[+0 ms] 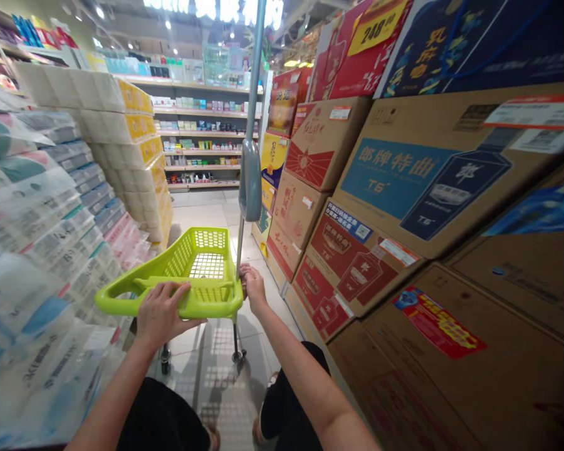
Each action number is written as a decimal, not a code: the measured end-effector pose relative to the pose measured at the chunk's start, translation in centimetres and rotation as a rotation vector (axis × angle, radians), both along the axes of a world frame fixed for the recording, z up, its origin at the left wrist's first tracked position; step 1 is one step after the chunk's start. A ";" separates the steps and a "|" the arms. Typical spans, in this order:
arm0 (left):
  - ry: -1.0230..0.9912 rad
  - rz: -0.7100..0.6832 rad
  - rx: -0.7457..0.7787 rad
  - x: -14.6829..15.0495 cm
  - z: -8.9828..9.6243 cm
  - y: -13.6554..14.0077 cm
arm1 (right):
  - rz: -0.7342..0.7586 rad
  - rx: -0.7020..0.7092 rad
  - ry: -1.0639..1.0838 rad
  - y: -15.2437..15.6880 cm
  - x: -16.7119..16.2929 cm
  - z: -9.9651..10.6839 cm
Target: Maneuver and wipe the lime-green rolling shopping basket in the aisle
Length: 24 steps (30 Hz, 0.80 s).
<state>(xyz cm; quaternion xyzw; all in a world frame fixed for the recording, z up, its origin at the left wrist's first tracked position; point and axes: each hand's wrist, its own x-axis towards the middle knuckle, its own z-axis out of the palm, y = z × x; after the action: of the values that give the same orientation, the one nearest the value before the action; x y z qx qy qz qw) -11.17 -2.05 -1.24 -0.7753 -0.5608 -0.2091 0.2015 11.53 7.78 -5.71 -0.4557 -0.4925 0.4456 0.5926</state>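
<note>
In front of me stands a lime-green shopping cart (pixel 169 307) with a perforated basket on thin wheeled legs. My left hand (pixel 162 312) is closed over its near rim, fingers on top and thumb along the near side. A tall metal pole (pixel 239 247) rises at the basket's right near corner, with a grey plastic loop (pixel 250 181) partway up. My right hand (pixel 252 287) is closed around the pole's lower part, against the corner; its fingertips are partly hidden. Only the basket's green mesh floor and walls show inside it.
Plastic-wrapped paper packs (pixel 37 250) are piled close on the left, with stacked tissue rolls (pixel 117 119) beyond. Cardboard liquor boxes (pixel 395 181) form a high wall on the right. A tiled aisle (pixel 202 213) leads to shelves (pixel 202 113) of small goods.
</note>
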 end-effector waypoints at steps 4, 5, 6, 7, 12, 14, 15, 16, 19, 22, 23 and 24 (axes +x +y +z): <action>-0.001 -0.001 -0.007 -0.3 -0.1 -0.2 | -0.124 0.032 -0.069 -2.7 -0.3 -2.4; -0.002 -0.006 -0.010 -0.4 -0.1 -0.2 | -0.145 0.044 -0.103 -3.5 -0.2 -3.0; -0.001 -0.011 -0.014 -0.6 -0.1 -0.3 | -0.157 0.057 -0.135 -4.0 -0.2 -3.5; 0.000 -0.014 -0.015 -0.7 -0.1 -0.3 | -0.160 0.065 -0.163 -4.1 -0.2 -3.8; 0.008 -0.013 -0.008 -0.8 0.1 -0.2 | -0.141 0.046 -0.255 -0.6 -0.6 -2.2; 0.000 -0.013 -0.010 -0.6 0.2 -0.2 | -0.103 0.050 -0.292 0.6 -0.7 -1.6; -0.005 -0.011 -0.010 -0.6 0.2 -0.3 | -0.090 0.057 -0.304 0.5 -0.6 -1.4; -0.010 -0.008 -0.010 -0.5 0.2 -0.4 | -0.090 0.063 -0.309 -0.2 -0.6 -1.4; -0.021 0.000 -0.012 -0.6 0.1 -0.7 | -0.132 0.093 -0.335 -4.5 -0.2 -1.4; -0.019 0.003 -0.023 -0.8 -0.1 -1.0 | -0.185 0.213 -0.584 -9.4 0.2 -0.1; -0.013 0.004 -0.028 -0.9 -0.1 -1.1 | -0.167 0.245 -0.682 -10.3 0.2 0.7; -0.007 0.006 -0.031 -1.0 -0.1 -1.1 | -0.137 0.284 -0.782 -10.7 0.2 1.5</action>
<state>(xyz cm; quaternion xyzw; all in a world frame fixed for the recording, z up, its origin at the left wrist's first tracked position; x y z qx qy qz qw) -12.12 -3.14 -1.35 -0.7760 -0.5669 -0.2024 0.1882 11.72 -2.94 -4.16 -0.5361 -0.7054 0.1264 0.4461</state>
